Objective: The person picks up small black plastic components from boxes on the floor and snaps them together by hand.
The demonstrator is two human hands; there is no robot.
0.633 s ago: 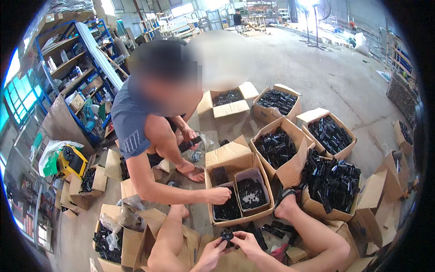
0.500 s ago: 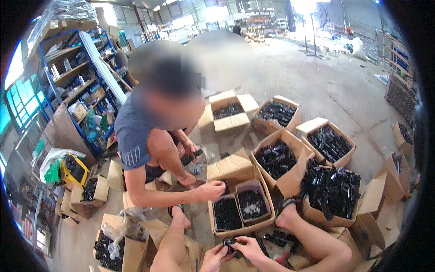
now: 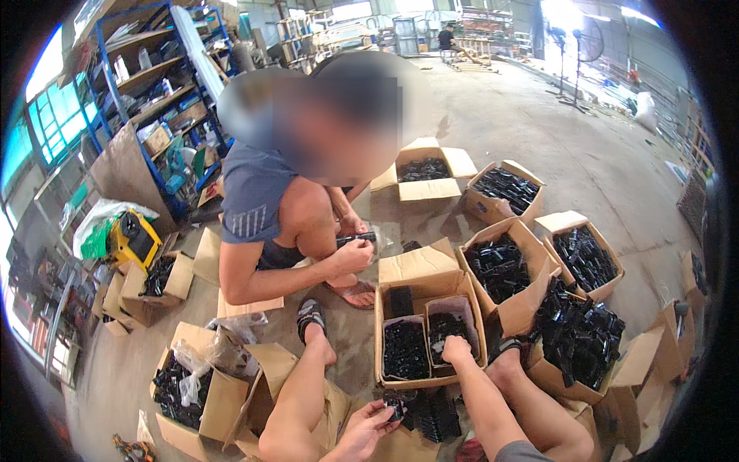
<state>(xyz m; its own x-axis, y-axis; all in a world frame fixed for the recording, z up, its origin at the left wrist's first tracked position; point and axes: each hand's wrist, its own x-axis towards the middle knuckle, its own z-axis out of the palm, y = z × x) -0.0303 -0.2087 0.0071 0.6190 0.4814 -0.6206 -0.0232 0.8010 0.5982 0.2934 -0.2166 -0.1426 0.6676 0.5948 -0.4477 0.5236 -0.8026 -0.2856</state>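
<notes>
A concrete floor (image 3: 616, 165) runs back through this workshop. One black part (image 3: 395, 408) sits in the person's left hand (image 3: 368, 428), fingers closed on it, just outside the near edge of the middle carton (image 3: 419, 262). The right hand (image 3: 456, 350) reaches over that edge, fingers curled down into the right bin (image 3: 454, 305); whether they pinch anything, I can't tell. I'd judge this piece unfinished, with plenty left in both bins: the left bin (image 3: 428, 350) looks fuller. Past the carton's far and right edges stand five cartons (image 3: 530, 300) of black pieces, uncountable, done or waiting I can't say. A co-worker's two hands (image 3: 350, 260) hold one dark piece.
</notes>
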